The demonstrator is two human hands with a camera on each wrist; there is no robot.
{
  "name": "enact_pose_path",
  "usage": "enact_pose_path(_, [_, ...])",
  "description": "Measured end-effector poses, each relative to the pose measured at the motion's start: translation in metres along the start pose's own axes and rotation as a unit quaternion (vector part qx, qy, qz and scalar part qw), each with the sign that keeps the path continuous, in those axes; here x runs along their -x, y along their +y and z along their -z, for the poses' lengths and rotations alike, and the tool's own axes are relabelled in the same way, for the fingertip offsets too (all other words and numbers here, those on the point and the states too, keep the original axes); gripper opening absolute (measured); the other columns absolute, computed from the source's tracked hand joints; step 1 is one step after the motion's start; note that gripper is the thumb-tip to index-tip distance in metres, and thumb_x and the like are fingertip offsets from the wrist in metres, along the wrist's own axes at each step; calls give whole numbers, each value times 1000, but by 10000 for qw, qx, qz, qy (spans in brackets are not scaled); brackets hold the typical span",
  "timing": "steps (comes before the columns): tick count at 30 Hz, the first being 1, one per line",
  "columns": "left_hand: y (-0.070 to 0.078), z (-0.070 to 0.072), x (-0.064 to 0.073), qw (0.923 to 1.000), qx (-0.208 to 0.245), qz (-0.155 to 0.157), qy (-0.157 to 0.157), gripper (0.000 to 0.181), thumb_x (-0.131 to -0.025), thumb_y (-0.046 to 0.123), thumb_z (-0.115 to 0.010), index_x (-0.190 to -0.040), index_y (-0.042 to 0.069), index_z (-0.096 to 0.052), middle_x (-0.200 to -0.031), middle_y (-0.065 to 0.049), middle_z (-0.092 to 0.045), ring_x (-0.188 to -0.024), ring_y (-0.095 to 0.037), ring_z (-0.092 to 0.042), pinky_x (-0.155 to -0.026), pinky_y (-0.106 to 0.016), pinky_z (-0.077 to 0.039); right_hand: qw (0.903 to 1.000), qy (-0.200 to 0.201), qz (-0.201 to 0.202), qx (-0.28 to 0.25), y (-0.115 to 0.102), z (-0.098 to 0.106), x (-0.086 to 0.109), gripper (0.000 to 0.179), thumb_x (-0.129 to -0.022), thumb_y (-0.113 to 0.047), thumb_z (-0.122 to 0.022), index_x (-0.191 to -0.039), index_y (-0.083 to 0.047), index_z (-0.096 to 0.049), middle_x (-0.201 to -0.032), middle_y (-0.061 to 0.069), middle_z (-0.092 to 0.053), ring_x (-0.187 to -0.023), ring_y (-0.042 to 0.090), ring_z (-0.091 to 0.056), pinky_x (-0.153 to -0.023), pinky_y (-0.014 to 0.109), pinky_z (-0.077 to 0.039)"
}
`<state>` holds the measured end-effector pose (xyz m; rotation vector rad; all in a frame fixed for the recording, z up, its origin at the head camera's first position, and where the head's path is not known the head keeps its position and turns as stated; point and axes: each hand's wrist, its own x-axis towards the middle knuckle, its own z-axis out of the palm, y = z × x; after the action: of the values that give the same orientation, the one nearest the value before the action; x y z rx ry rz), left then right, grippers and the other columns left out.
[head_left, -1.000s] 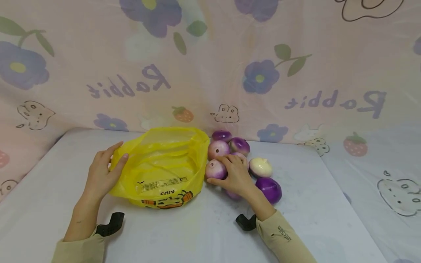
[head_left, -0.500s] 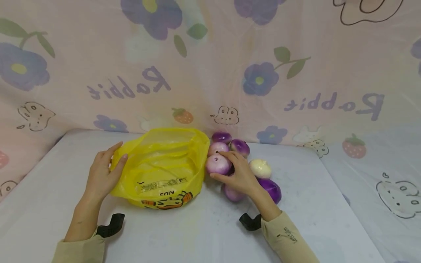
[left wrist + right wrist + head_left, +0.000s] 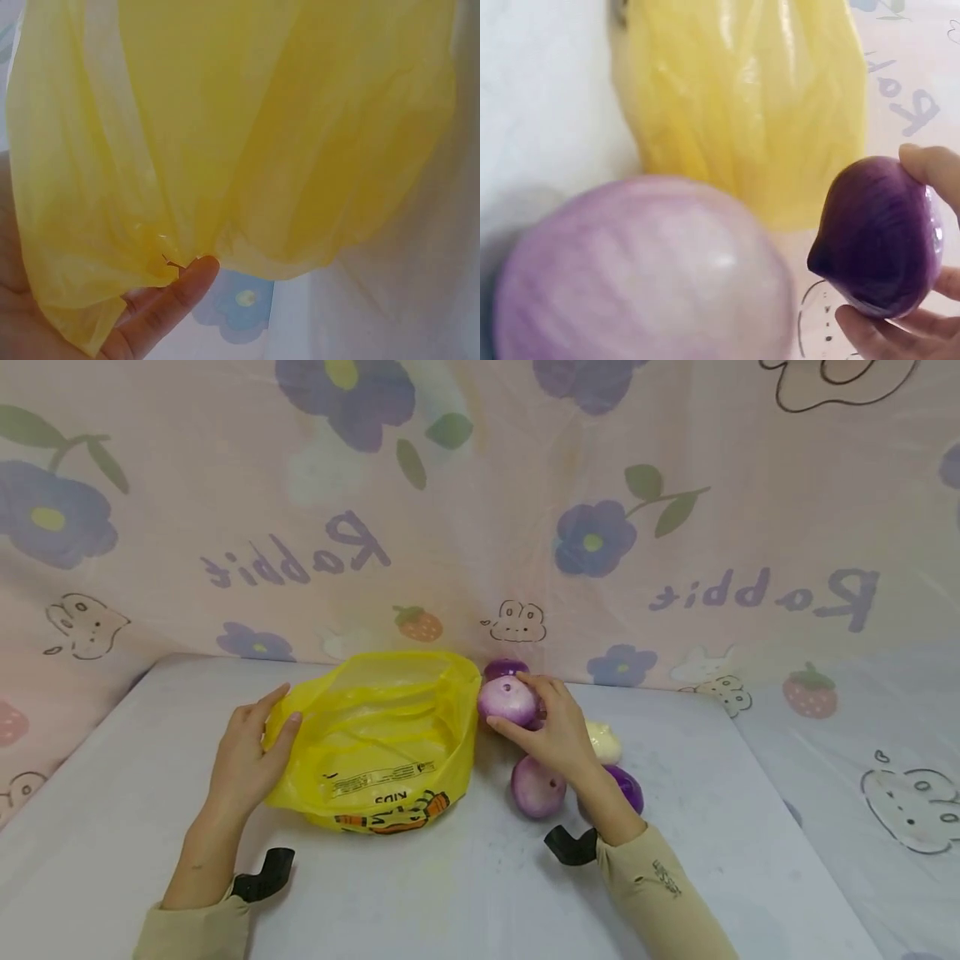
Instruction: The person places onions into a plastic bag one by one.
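Observation:
My right hand (image 3: 558, 731) grips an onion (image 3: 508, 700) between thumb and fingers, at the right side of the yellow plastic bag (image 3: 375, 739). In the right wrist view this held onion (image 3: 877, 236) shows a dark purple, pointed side. On the left, my left hand (image 3: 251, 760) pinches the rim of the bag, whose mouth gapes upward. The left wrist view shows the thumb (image 3: 180, 300) against the gathered yellow plastic. Below the right hand lies a pale purple onion (image 3: 538, 787), large and blurred in the right wrist view.
A deep purple onion (image 3: 624, 789) and a cream-white one (image 3: 603, 743) lie to the right, partly behind the right hand and forearm. Another dark onion (image 3: 506, 669) sits at the table's back edge. A printed curtain (image 3: 465, 527) hangs behind the white table (image 3: 420, 893).
My right hand has picked up an onion from the cluster and carried it up and away from me, past the bag's right side. My left hand and the bag have shifted slightly right.

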<state>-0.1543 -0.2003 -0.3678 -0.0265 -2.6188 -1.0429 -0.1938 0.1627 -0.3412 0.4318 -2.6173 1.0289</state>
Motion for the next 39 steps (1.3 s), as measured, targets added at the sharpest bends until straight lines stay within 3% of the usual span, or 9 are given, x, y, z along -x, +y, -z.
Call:
enact_pose_path(4, [1, 0, 1, 10000, -34, 35, 20, 52, -101, 29, -45, -147, 6, -36, -129, -35, -39, -100, -45, -44, -79, -61, -39, 9999, 132, -32, -61, -5, 3, -6, 70, -75, -39, -80, -133, -10, -53, -123, 11, -54, -110, 27, -53, -97, 45, -47])
enact_pose_path(11, [2, 0, 2, 9999, -65, 81, 24, 52, -101, 29, -44, -147, 7, -35, -132, -36, -37, -105, -49, -44, -84, -65, -37, 9986, 362, 351, -145, -13, 5, -14, 69, -76, -37, -80, -133, -10, -53, -121, 12, -54, -109, 27, -53, -97, 44, -46])
enact_pose_path(18, [4, 0, 0, 9999, -75, 72, 31, 53, -101, 30, -44, -148, 7, -35, -131, -35, -37, -111, -53, -43, -89, -67, -35, 9978, 397, 488, -219, -22, 5, -22, 68, -77, -38, -78, -134, -12, -52, -128, 10, -52, -109, 23, -51, -90, 41, -51])
enact_pose_path(24, [7, 0, 0, 9999, -80, 69, 35, 53, -101, 30, -43, -147, 6, -35, -130, -35, -39, -110, -53, -44, -88, -67, -36, 9975, 362, 561, -253, -33, -1, -29, 70, -77, -41, -77, -135, -11, -52, -128, 8, -53, -112, 23, -50, -95, 42, -48])
enact_pose_path(31, [10, -2, 0, 9999, -108, 130, 33, 52, -101, 31, -43, -147, 7, -36, -130, -33, -39, -111, -51, -44, -89, -66, -36, 9985, 15, 378, -401, -47, -12, -33, 70, -78, -43, -76, -136, -13, -50, -130, 8, -50, -111, 22, -48, -92, 38, -49])
enact_pose_path(39, [11, -3, 2, 9998, -103, 156, 29, 53, -101, 31, -44, -147, 6, -36, -130, -34, -39, -110, -52, -45, -89, -66, -37, 9962, -513, 652, -276, -59, -29, -32, 71, -80, -45, -74, -137, -12, -49, -134, 7, -50, -119, 23, -51, -98, 41, -47])
